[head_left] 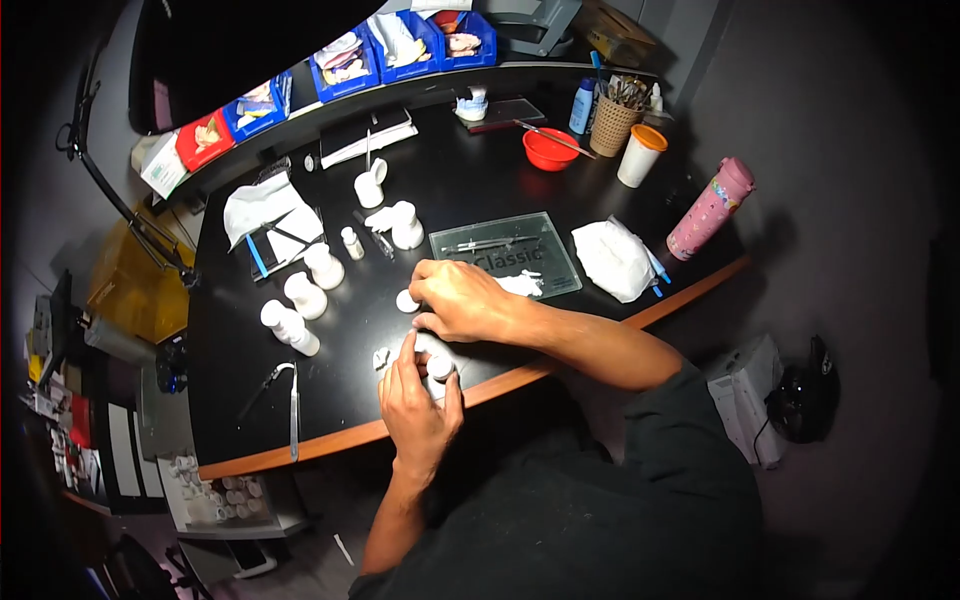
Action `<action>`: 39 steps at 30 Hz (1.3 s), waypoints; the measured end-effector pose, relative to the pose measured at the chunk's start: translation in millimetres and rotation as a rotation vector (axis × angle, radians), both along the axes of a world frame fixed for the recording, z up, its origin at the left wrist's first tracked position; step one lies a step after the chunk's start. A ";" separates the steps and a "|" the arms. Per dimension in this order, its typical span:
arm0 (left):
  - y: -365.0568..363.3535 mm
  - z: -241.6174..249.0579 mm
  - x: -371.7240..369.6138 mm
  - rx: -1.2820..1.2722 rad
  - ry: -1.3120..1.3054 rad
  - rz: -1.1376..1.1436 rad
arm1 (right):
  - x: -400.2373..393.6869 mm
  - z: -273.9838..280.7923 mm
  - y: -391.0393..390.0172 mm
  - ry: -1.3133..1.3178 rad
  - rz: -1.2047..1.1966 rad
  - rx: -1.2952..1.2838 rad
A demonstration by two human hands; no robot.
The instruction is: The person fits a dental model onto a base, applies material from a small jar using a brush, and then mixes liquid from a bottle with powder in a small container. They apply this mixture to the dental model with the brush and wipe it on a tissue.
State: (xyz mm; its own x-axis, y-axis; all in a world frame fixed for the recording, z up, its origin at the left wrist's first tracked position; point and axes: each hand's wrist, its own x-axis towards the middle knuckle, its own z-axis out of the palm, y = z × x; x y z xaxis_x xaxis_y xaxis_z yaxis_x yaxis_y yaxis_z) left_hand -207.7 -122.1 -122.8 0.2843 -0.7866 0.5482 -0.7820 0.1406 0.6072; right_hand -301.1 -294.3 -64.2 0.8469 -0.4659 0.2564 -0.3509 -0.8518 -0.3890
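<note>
Near the front edge of the black table (350,400), my left hand (415,405) is wrapped round a white cylindrical piece (440,368). Just above it, my right hand (463,300) is closed, palm down, with its fingertips next to a small round white piece (407,301); what its fingers hold, if anything, is hidden. A small white lump (381,358) lies left of my left hand. Beyond my right hand is a glass plate (560,262) with a metal tool and white material (522,284) on it.
White plaster pieces (305,296) and a hooked tool (294,410) are at left. Further back stand a white cup (369,190), a red bowl (550,150) and a lidded cup (640,160). White tissue (612,258) and a pink bottle (710,210) are right.
</note>
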 end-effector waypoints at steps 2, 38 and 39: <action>0.0 -1.7 1.1 0.003 -0.029 -0.003 | -21.2 16.5 -9.7 -0.093 -0.038 -0.070; 4.5 -8.2 -11.9 -0.180 -0.115 0.223 | -260.1 176.9 -482.3 0.325 -0.916 -0.016; 3.8 -7.8 -12.4 -0.179 -0.117 0.229 | -257.2 174.9 -484.9 0.365 -0.930 -0.040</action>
